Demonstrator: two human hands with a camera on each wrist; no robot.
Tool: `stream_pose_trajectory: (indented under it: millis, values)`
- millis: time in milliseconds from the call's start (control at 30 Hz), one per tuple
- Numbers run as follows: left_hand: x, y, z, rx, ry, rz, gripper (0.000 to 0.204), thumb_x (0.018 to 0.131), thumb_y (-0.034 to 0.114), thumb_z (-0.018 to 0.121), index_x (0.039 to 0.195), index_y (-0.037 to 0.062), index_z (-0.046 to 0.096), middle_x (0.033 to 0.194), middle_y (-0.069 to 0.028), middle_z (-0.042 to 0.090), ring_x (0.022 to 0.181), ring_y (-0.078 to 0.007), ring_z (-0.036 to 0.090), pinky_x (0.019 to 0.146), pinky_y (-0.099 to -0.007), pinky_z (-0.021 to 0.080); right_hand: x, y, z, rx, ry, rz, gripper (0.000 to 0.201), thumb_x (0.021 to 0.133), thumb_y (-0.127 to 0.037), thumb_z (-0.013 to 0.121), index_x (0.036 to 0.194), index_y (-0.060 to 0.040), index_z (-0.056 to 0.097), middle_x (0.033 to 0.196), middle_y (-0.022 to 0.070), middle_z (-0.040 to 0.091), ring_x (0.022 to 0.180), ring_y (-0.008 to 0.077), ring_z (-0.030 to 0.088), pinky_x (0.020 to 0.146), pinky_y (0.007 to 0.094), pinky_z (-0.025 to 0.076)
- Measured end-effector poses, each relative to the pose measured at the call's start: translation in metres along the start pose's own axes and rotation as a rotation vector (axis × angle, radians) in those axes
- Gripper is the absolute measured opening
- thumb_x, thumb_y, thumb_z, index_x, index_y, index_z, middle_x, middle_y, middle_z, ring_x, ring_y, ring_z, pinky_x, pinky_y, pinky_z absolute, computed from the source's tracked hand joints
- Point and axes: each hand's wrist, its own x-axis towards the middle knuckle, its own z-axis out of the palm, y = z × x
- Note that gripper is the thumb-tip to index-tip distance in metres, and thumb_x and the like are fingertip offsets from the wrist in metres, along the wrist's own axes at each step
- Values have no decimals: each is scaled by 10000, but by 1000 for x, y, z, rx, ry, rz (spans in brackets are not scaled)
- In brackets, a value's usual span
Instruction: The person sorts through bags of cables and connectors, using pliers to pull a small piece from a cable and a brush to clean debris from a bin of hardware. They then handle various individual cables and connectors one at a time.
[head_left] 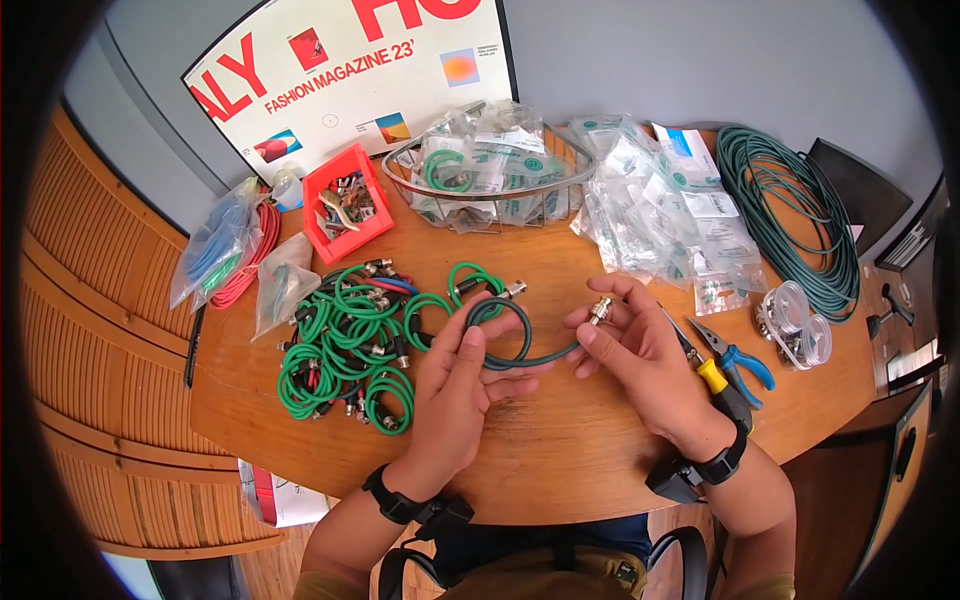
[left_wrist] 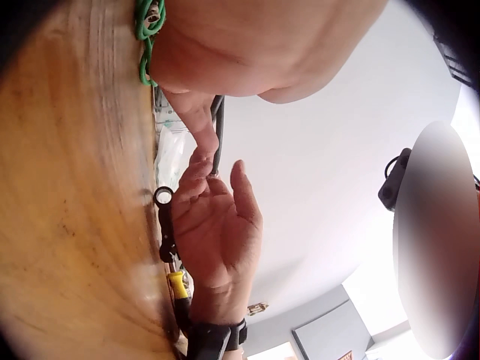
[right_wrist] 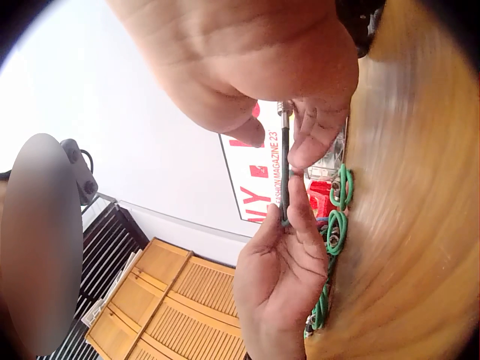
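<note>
Between both hands is a short dark coaxial cable [head_left: 542, 360], bent into a loop. My left hand [head_left: 450, 395] pinches that loop between thumb and fingers. At the cable's other end, my right hand [head_left: 645, 365] grips it just below a metal BNC connector [head_left: 601, 309], which points up past the thumb. The right wrist view shows the same connector [right_wrist: 284, 111] and a straight stretch of cable running down to the left hand [right_wrist: 281, 281]. The cable's other end is hidden. Left of the hands lies a pile of green BNC cables [head_left: 345, 335].
Behind stand a red bin [head_left: 372, 230] of small parts and a wire basket [head_left: 490, 197] of plastic bags. More bags [head_left: 645, 205] lie beside a large dark cable coil [head_left: 840, 255]. Blue-handled pliers [head_left: 745, 370], a yellow-and-black tool [head_left: 712, 376] and clear jars [head_left: 790, 305] sit right.
</note>
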Motion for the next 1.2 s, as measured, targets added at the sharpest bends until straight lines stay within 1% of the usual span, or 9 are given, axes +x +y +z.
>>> stream_pose_trajectory:
  millis: [167, 433, 567, 767, 867, 933, 967, 1033, 1200]
  values:
    - [-1, 0, 2, -66, -29, 13, 479, 1174, 250, 391, 1625, 96, 338, 1463, -173, 594, 1159, -387, 729, 951, -398, 633, 4, 6, -4, 101, 98, -27, 500, 1028, -22, 680, 1440, -48, 398, 1151, 104, 674, 998, 166, 715, 790, 276, 582]
    - [1, -3, -1, 92, -21, -12, 480, 1158, 205, 462, 1620, 106, 374, 1438, -149, 604, 1208, -246, 706, 1018, -402, 594, 3, 6, -5, -60, 120, -125, 335, 1041, -32, 669, 1339, -76, 523, 1071, 11, 656, 926, 96, 670, 741, 229, 534]
    - [0, -4, -1, 30, -48, -29, 481, 1157, 203, 467, 1617, 97, 375, 1452, -158, 599, 1195, -248, 714, 1020, -399, 594, 2, 6, -3, -115, 149, -146, 313, 1050, -36, 660, 1349, -64, 573, 1056, -3, 645, 908, 72, 637, 750, 220, 520]
    - [-2, -3, 2, -10, -127, -31, 467, 1157, 191, 460, 1603, 78, 381, 1487, -186, 577, 1217, -302, 713, 1041, -433, 601, -2, 0, -6, -284, 13, -171, 432, 1067, -61, 639, 1492, -52, 563, 1036, 1, 632, 888, 58, 567, 763, 229, 487]
    - [-3, -4, 4, -10, -116, -43, 452, 1157, 178, 456, 1591, 72, 390, 1500, -193, 568, 1243, -326, 699, 1054, -444, 601, -4, -3, -4, -475, -6, -186, 481, 1060, -39, 619, 1532, -32, 523, 1007, 35, 610, 876, 97, 567, 756, 265, 487]
    - [-2, -4, 4, -19, -88, -55, 438, 1156, 170, 456, 1579, 70, 403, 1505, -193, 569, 1266, -320, 687, 1054, -438, 602, -4, -11, -3, -722, -57, -314, 470, 1036, 13, 596, 1503, -7, 543, 973, 97, 575, 862, 185, 577, 761, 307, 485]
    - [-2, -5, 4, -19, -88, -55, 438, 1156, 170, 456, 1579, 70, 403, 1505, -193, 569, 1266, -320, 687, 1054, -438, 602, -4, -12, -3, -722, -56, -314, 470, 1036, 13, 596, 1503, -7, 543, 973, 97, 575, 862, 185, 577, 761, 307, 485]
    - [-3, -6, 5, 0, -56, -51, 427, 1156, 167, 453, 1571, 74, 412, 1495, -193, 579, 1287, -311, 674, 1057, -441, 598, -4, -13, -3, -810, -96, -378, 470, 1004, 56, 585, 1471, 5, 573, 963, 151, 557, 854, 290, 585, 773, 354, 491]
    - [-3, -6, 5, 41, -84, -84, 418, 1159, 167, 445, 1567, 80, 418, 1489, -199, 585, 1303, -298, 664, 1066, -447, 588, -5, -8, -5, -807, -131, -361, 479, 947, 108, 596, 1416, 16, 617, 1027, 188, 601, 931, 355, 622, 837, 388, 512]
